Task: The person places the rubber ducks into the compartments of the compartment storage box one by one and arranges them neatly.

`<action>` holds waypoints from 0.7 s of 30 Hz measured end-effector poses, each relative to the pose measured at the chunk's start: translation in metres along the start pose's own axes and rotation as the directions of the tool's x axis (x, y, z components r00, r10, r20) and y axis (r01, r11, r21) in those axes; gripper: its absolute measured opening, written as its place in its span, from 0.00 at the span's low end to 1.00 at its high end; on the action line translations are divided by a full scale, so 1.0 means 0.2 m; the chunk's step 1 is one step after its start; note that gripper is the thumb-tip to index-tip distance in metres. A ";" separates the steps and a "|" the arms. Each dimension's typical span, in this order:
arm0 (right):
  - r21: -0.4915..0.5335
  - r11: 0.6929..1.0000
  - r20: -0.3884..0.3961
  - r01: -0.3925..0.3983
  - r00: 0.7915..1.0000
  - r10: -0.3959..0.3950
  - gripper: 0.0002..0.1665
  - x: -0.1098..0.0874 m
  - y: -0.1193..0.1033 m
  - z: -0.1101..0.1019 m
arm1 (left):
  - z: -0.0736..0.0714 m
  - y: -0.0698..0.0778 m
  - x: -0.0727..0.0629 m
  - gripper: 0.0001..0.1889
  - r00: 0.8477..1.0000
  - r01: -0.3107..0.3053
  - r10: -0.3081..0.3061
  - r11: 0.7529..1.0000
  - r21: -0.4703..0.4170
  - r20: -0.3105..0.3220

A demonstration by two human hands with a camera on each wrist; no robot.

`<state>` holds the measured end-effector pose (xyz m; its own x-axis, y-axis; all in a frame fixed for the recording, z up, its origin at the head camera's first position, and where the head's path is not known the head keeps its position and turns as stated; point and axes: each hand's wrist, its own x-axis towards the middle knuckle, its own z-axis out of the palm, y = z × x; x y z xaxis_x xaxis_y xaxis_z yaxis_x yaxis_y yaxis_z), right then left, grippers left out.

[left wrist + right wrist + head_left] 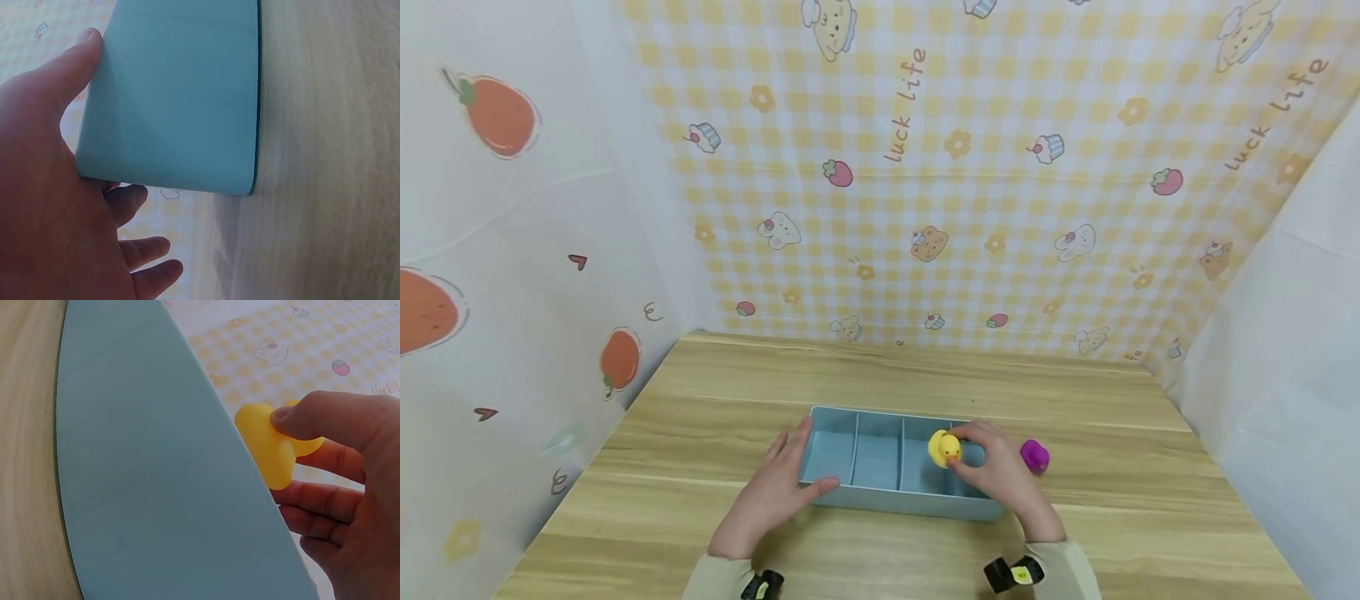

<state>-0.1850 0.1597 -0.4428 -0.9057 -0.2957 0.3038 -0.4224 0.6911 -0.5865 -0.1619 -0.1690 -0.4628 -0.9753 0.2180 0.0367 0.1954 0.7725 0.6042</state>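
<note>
A blue-grey tray (880,497) with several compartments in a row lies on the wooden table. My right hand (1004,477) pinches a yellow rubber duck (942,448) between thumb and fingers, over the right part of the tray. In the right wrist view the duck (265,444) shows just past the tray's long wall (150,456), partly hidden by it. With fingers spread, my left hand (772,492) rests at the tray's left end, its thumb over the front rim. The left wrist view shows that hand (56,181) against the tray's corner.
A purple rubber duck (1035,457) sits on the table (1120,450) just right of the tray, behind my right wrist. Behind the table hangs a yellow checked cloth (955,208). White cloth walls stand on the left (535,217) and right (1277,358).
</note>
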 end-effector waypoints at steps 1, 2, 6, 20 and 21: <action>-0.007 1.000 -0.003 0.003 1.000 -0.004 0.18 0.00 0.00 0.00 | 0.00 0.00 0.00 0.52 1.000 0.000 0.000 1.000 0.000 0.000; -0.013 1.000 -0.006 0.006 1.000 -0.006 0.18 0.00 -0.01 0.01 | 0.00 0.00 0.00 0.52 1.000 0.000 0.000 1.000 -0.001 0.000; -0.021 1.000 -0.007 0.017 1.000 -0.017 0.18 0.02 -0.02 0.01 | 0.01 0.00 0.00 0.52 1.000 0.007 -0.007 1.000 -0.007 0.001; -0.013 0.995 0.055 0.099 0.994 -0.099 0.17 0.07 -0.11 0.04 | 0.01 0.00 0.00 0.53 1.000 0.015 -0.015 1.000 -0.017 -0.002; -0.011 0.994 0.056 0.104 0.993 -0.104 0.17 0.08 -0.12 0.05 | 0.01 0.00 0.00 0.53 1.000 0.015 -0.016 1.000 -0.017 -0.002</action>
<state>-0.1887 0.1324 -0.4309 -0.8576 -0.4023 0.3204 -0.5142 0.6639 -0.5430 -0.1614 -0.1685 -0.4644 -0.9784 0.2045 0.0293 0.1785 0.7658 0.6178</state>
